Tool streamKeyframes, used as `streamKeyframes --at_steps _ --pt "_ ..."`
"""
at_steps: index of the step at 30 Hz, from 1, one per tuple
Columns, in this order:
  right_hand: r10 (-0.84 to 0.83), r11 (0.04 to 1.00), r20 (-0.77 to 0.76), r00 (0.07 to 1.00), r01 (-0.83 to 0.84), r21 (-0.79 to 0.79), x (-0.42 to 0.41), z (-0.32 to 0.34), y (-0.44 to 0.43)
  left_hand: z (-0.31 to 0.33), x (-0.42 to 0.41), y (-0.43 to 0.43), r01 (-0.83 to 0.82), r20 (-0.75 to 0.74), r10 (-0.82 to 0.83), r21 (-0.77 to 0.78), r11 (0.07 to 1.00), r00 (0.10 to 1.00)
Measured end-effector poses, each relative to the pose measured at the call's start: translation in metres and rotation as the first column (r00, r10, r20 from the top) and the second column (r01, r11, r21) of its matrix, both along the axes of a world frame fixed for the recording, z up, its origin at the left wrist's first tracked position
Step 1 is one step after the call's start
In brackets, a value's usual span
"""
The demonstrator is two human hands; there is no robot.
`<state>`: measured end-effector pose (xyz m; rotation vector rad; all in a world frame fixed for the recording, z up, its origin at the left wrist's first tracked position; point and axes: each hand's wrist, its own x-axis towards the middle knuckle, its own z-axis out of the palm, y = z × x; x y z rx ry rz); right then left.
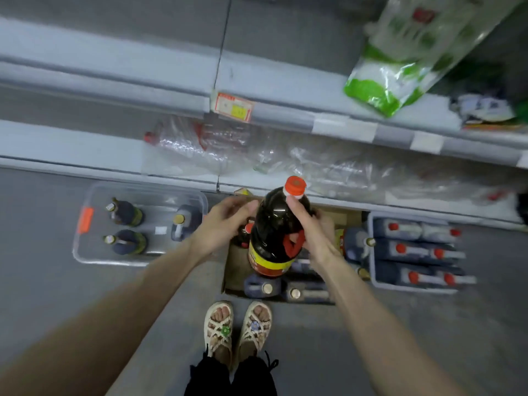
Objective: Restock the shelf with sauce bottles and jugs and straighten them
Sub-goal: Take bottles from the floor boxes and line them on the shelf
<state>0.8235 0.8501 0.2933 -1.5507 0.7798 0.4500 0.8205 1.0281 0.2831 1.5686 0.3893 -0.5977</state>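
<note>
The jug (274, 232) hangs tilted over the box (237, 270), just below the lowest shelf (85, 150). The right hand (314, 232) grips its neck with fingers (297, 207) curled round under the orange cap, and the left hand (223, 224) sits at its shoulder with fingers loosely spread, contact unclear. The left hand should probably go under the base to share the weight before the lift, and the crumpled plastic wrap (217, 150) on the shelf likely needs clearing so the jug stands upright, label out.

Floor (43, 224) with clear bin (76, 247), cardboard box (233, 270), crate (371, 252), shelf (71, 144) with perhaps plastic wrap (200, 144)
</note>
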Motion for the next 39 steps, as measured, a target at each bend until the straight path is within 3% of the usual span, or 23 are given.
streamKeyframes --at_steps 5,10,16,19,23,29,35,39 --pt "0.098 0.992 0.129 0.987 -0.087 -0.093 0.024 0.139 -0.02 0.112 0.021 -0.009 0.168 0.108 -0.166 -0.014 0.986 0.98" --pt "0.11 0.989 0.32 0.941 -0.072 -0.13 0.042 0.29 -0.035 0.247 0.048 -0.024 0.283 0.294 -0.252 -0.067 0.957 0.922" --pt "0.18 0.982 0.504 0.845 -0.126 -0.14 0.075 0.438 -0.048 0.385 0.085 -0.043 0.335 0.508 -0.237 -0.11 0.936 0.828" --pt "0.198 0.979 0.592 0.781 -0.133 -0.152 0.096 0.486 -0.059 0.435 0.102 -0.054 0.286 0.591 -0.141 -0.159 0.945 0.795" --pt "0.275 0.961 0.643 0.714 -0.223 -0.163 0.125 0.527 -0.074 0.477 0.124 -0.069 0.196 0.651 -0.056 -0.145 0.97 0.757" --pt "0.314 0.944 0.703 0.638 -0.288 -0.16 0.173 0.539 -0.09 0.491 0.159 -0.091 0.053 0.641 0.106 -0.224 0.973 0.76" --pt "0.204 0.945 0.785 0.585 -0.327 -0.002 0.218 0.534 -0.092 0.493 0.194 -0.102 -0.038 0.626 0.21 -0.276 0.96 0.751" --pt "0.199 0.94 0.812 0.549 -0.341 0.0 0.242 0.532 -0.093 0.494 0.215 -0.107 -0.076 0.63 0.227 -0.258 0.963 0.743"
